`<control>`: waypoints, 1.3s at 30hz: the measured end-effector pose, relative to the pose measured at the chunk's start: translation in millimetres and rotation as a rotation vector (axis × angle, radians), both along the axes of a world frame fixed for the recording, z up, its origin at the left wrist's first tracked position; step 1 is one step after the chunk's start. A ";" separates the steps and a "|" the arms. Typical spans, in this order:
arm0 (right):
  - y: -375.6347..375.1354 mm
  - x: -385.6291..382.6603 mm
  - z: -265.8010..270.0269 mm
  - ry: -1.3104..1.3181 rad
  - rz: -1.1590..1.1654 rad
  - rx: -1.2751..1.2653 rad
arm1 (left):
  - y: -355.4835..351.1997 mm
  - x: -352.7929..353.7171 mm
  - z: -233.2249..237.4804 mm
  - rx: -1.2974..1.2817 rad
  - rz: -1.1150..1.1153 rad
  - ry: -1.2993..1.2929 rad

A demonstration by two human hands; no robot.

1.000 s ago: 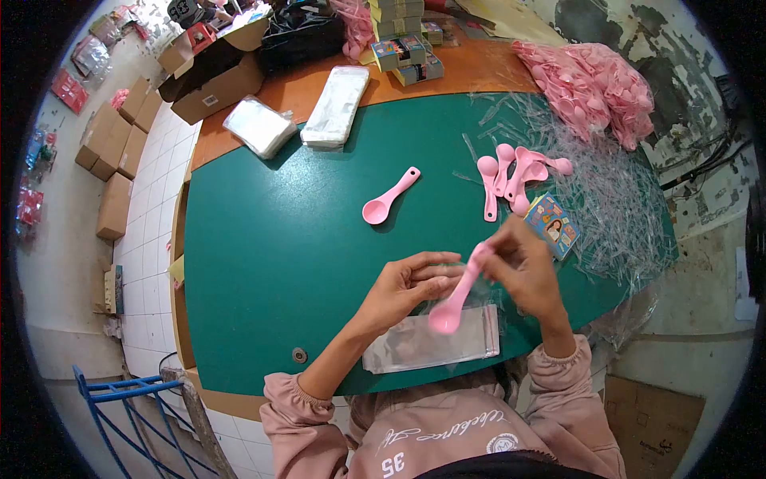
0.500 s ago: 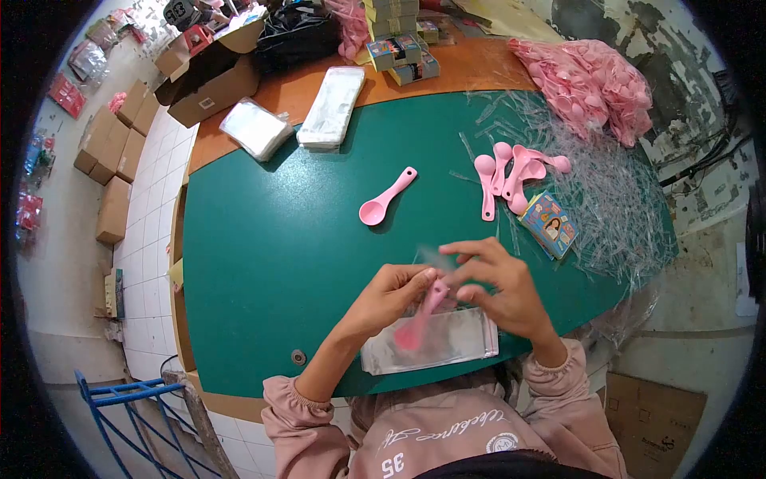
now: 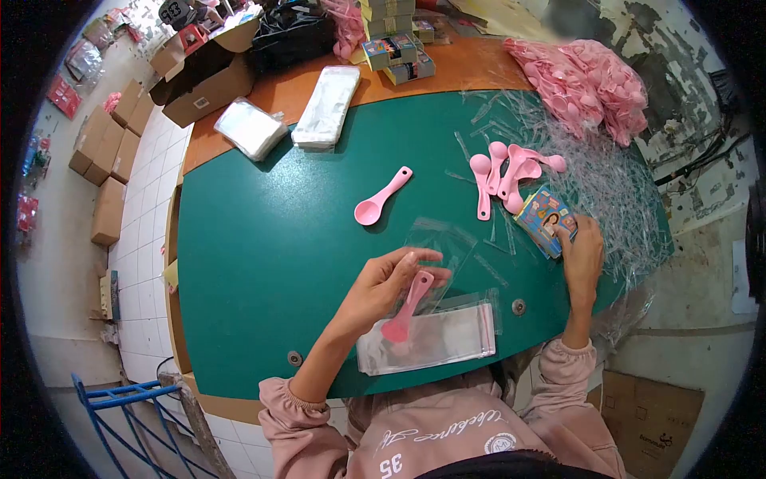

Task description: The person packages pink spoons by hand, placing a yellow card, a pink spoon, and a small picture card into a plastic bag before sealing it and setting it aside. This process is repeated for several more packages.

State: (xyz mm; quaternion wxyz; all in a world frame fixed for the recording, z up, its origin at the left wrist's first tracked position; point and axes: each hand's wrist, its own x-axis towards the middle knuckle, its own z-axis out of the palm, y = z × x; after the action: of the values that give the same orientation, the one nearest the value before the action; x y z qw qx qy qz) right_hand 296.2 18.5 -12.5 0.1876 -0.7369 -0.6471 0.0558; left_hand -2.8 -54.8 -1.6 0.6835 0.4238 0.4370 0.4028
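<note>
My left hand [image 3: 391, 279] holds a clear plastic bag [image 3: 447, 243] over the front of the table, its fingers partly behind the film. Hanging below those fingers is a pink measuring spoon [image 3: 409, 310], handle up and bowl down; whether it is inside the bag is hard to tell. Under it lies a pile of clear bags [image 3: 447, 343] at the table's edge. To the right, my right hand [image 3: 586, 251] pinches the edge of the printed cards [image 3: 546, 219], thumb on top; how many cards it grips is hidden. Another pink spoon [image 3: 383, 197] lies alone mid-table.
Several pink spoons [image 3: 511, 172] lie behind the cards. Clear plastic strips [image 3: 614, 207] cover the right side, below a large bag of pink spoons [image 3: 590, 84]. Two stacks of clear bags [image 3: 327, 108] lie at the back, near an open carton [image 3: 207, 84] and bundled cards [image 3: 391, 52].
My right hand has left the bag and moved right onto the printed cards. My left hand keeps the bag, which now spreads out above the fingers.
</note>
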 end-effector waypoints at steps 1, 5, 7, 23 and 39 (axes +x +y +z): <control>-1.1 -5.6 3.5 -0.069 -0.022 0.071 | 0.2 0.1 -0.4 0.030 -0.005 0.044; 3.5 -11.0 5.2 -0.275 0.024 0.359 | 1.5 0.9 0.9 0.023 -0.014 0.042; 4.3 -8.1 8.8 -0.090 0.081 0.332 | 1.3 1.4 -0.1 0.027 -0.025 0.049; -19.4 -67.9 89.6 0.424 0.939 -0.263 | -1.5 3.6 0.4 0.039 -0.117 0.236; -23.1 -80.6 88.6 0.339 1.038 -0.410 | -6.1 8.7 -8.1 0.263 -0.286 0.364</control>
State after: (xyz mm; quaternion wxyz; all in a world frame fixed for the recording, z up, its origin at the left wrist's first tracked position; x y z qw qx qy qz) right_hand 215.6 -4.6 76.1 0.0903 -0.3255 -0.8603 0.3817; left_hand 5.9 -60.9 -9.7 0.5827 0.6318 0.4322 0.2728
